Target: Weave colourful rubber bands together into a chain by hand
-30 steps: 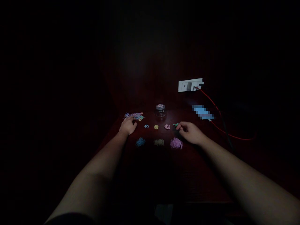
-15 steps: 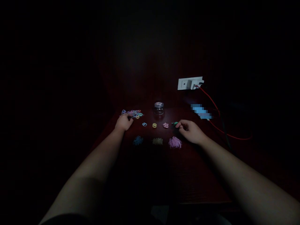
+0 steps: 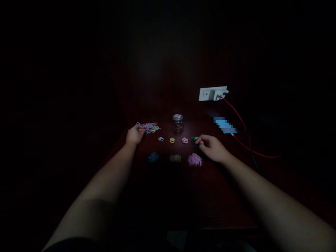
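The clear round lidded jar [image 3: 177, 122] is taken as the landmark. On the dark red counter [image 3: 210, 196], the mixed pile of thin multicoloured loop bands [image 3: 151, 126] is located left of the jar, beside the bent fingers of the left hand [image 3: 135, 134]. The small green bands [image 3: 195, 138] are located right of and nearer than the jar, at the fingertips of the right hand [image 3: 213, 148]. Whether any band is gripped by either hand cannot be told.

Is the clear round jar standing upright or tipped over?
Upright: the clear round jar rests base down on the dark red table, its lid uppermost.
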A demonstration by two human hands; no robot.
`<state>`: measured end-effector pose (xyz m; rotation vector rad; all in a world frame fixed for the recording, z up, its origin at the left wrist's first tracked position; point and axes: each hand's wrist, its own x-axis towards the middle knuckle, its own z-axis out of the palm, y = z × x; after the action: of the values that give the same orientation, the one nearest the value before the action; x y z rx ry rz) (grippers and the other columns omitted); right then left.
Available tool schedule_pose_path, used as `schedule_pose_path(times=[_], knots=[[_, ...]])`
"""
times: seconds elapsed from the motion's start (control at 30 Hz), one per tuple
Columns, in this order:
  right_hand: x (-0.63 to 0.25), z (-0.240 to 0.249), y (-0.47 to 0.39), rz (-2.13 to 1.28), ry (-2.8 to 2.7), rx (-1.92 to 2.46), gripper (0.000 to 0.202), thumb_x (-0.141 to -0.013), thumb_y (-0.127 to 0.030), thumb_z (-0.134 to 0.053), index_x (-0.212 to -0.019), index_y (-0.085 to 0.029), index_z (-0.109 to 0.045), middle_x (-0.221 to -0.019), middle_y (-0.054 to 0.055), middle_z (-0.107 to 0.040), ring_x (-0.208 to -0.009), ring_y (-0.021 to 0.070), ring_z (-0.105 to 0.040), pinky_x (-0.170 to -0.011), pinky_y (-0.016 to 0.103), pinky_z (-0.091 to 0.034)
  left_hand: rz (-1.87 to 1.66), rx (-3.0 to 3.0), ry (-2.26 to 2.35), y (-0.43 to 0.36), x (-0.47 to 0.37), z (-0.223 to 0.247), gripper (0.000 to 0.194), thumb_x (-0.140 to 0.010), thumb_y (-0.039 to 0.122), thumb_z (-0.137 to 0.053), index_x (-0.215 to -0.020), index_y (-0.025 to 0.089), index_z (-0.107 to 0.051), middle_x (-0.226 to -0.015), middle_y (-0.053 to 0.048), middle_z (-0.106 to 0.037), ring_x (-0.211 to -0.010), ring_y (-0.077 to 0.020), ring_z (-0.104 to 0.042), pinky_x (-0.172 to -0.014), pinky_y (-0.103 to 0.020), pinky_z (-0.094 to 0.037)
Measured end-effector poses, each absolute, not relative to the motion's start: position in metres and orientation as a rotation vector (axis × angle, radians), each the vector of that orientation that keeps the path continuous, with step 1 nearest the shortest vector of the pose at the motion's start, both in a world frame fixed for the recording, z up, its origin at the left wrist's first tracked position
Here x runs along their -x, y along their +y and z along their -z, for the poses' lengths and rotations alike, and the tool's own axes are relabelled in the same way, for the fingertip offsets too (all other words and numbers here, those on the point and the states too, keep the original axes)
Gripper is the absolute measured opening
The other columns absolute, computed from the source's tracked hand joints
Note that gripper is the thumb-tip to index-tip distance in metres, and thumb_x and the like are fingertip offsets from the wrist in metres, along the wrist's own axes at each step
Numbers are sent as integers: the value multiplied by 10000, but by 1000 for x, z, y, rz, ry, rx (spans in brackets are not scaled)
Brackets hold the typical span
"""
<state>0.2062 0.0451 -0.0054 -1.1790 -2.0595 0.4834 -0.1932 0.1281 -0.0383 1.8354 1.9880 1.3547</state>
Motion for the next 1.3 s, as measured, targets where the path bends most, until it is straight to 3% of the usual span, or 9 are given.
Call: schedule_pose_path(times=[0.4, 0.77, 1.3], knots=[[-204, 6, 47, -496, -2031, 1144, 173, -732, -198, -491, -818, -168, -638, -648, -18, -578, -571, 117, -487, -633, 256, -373, -1390, -1791, 1879, 120, 195, 40, 267, -748, 298, -628, -967, 150, -670, -849, -52, -704, -737, -150, -656, -756, -270, -527], [-200, 5, 43, -605, -2029, 1075, 159, -719, -179, -485, -804, -159, -618, -649, -10, -557, -559, 112, -465, -544, 231, -342, -1366, -1784, 1995, 113, 190, 32, 194, -725, 297, -662, -854, 164, -604, -728, -8, -619, -632, -110, -561, -659, -223, -473], [-200, 5, 44, -600, -2038, 1089, 157, -738, -186, -486, -814, -156, -619, -666, -4, -560, -565, 110, -471, -548, 233, -349, -1217, -1812, 2023, 111, 192, 28, 275, -784, 312, -612, -987, 164, -724, -831, -45, -709, -714, -160, -614, -709, -246, -474]])
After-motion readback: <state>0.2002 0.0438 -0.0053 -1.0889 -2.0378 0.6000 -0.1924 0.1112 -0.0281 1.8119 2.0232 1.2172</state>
